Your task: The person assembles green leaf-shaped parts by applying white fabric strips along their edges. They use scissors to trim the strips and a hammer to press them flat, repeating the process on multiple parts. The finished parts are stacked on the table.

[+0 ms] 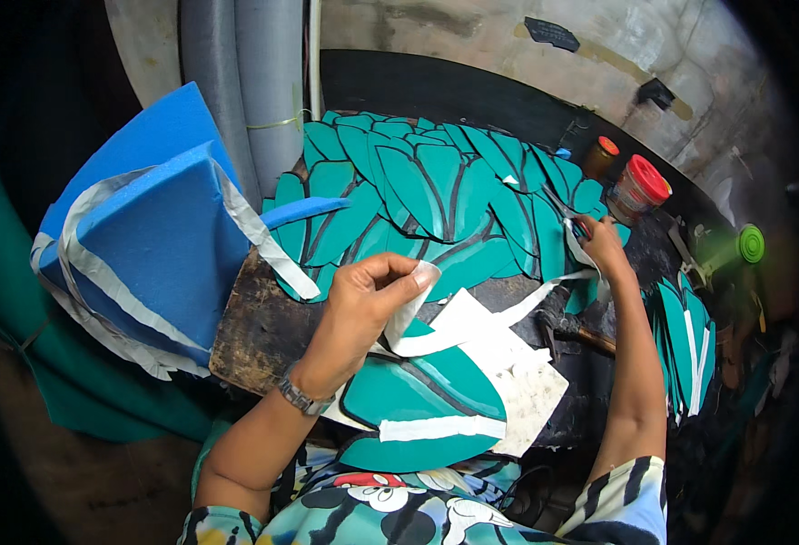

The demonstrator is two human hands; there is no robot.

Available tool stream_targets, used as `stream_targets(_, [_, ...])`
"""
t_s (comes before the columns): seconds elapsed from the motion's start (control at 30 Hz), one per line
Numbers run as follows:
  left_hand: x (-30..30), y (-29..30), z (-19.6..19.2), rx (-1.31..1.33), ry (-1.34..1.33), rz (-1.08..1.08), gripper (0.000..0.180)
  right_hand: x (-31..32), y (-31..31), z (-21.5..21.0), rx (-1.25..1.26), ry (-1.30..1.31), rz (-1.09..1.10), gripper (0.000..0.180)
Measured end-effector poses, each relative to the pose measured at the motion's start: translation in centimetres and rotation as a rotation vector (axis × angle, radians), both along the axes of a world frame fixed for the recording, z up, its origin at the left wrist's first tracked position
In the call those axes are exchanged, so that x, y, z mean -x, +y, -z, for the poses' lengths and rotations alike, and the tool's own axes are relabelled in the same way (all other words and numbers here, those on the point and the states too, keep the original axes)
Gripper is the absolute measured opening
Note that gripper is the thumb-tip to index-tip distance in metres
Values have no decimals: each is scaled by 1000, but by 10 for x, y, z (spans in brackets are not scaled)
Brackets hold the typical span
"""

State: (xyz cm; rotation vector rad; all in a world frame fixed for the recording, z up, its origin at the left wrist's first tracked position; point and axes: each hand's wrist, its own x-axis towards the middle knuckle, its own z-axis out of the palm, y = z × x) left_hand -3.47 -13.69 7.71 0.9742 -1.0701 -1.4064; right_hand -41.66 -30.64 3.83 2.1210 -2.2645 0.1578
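Teal leaf-shaped pieces (436, 186) lay heaped across the upper centre of the frame, on a dark worn workbench (263, 331). Blue foam blocks (159, 241) wrapped in pale strips filled the left side, and grey pipes (245, 82) rose behind them. Two red-lidded jars (640, 186) stood at the upper right, with a green round cap (750, 243) further right. More teal pieces (690, 345) were stacked at the right edge.

Your left hand (363, 304), at the centre, pinched the end of a white strip (413, 304) between thumb and fingers. That strip ran down to a teal piece (422, 404) lying just below the hand, over white paper (517, 381). Your right hand (599, 241), at the upper right, was closed around scissors (567, 211) beside the jars, with a white strip end (554, 286) trailing beneath it.
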Motion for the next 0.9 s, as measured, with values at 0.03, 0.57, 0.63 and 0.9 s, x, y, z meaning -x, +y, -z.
stream_targets(0.03, [-2, 3, -2, 11, 25, -4, 15, -10, 7, -9, 162, -92, -143, 40])
stream_targets(0.57, [-20, 70, 9, 403, -439, 80, 13, -142, 249, -149, -530, -1256, -247, 17])
stream_targets(0.63, [-28, 79, 31, 391, -664, 179, 15, -131, 264, -153, -678, -1224, -86, 16])
stream_targets(0.9, [-27, 103, 75, 622, -930, 121, 28, -146, 251, -80, -783, -1273, -86, 13])
